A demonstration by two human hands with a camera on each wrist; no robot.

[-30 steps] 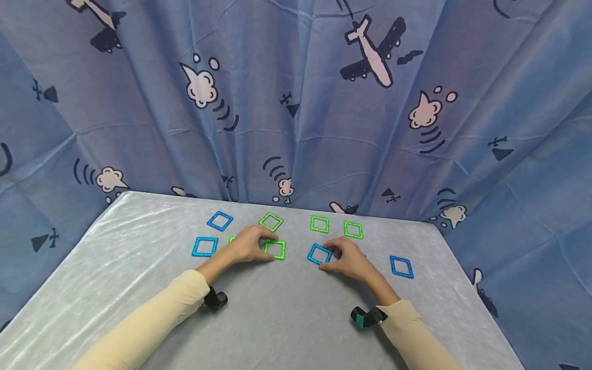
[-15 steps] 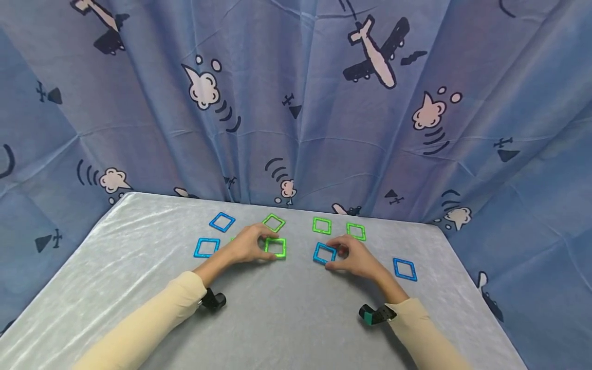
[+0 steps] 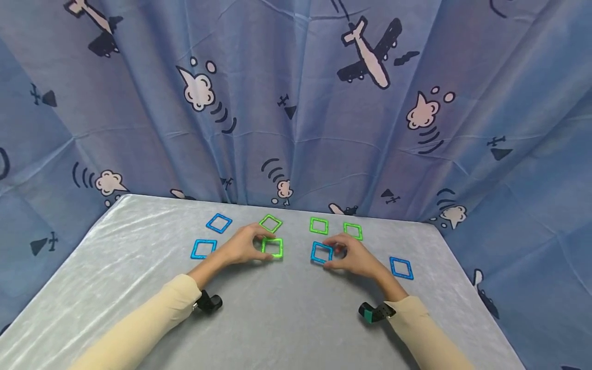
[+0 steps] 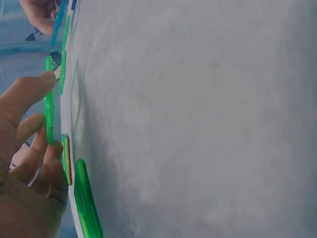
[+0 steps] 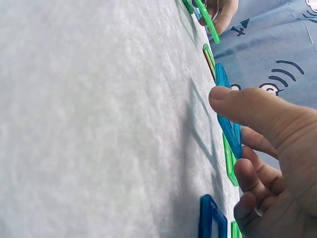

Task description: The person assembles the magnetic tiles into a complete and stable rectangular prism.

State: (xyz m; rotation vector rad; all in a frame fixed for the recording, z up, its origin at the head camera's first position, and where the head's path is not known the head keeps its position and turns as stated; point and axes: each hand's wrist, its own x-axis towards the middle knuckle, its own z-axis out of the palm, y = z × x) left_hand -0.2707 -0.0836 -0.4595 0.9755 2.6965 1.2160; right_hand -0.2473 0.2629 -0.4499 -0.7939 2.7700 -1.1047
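Note:
My left hand (image 3: 242,245) pinches a green square frame tile (image 3: 281,248) between thumb and fingers, around its left side. In the left wrist view that green tile (image 4: 49,106) stands edge-on, off the table with a shadow beside it. To the right, my right hand (image 3: 355,257) pinches a blue square frame tile (image 3: 313,252) by its right side. The right wrist view shows this blue tile (image 5: 229,130) clear of the cloth, its shadow on the table. The two held tiles face each other with a gap between them.
On the white-cloth table (image 3: 277,318) lie blue tiles (image 3: 210,227) (image 3: 192,249) at left and a blue tile (image 3: 392,267) at right. Green tiles (image 3: 264,219) (image 3: 312,226) (image 3: 345,231) lie along the back. Another green tile (image 4: 86,198) lies near my left hand. A patterned curtain (image 3: 296,103) hangs behind.
The blue tile has moved slightly right and up with my right hand and turned a little straighter. My left hand and its green tile have risen slightly. The head view has shifted a little.

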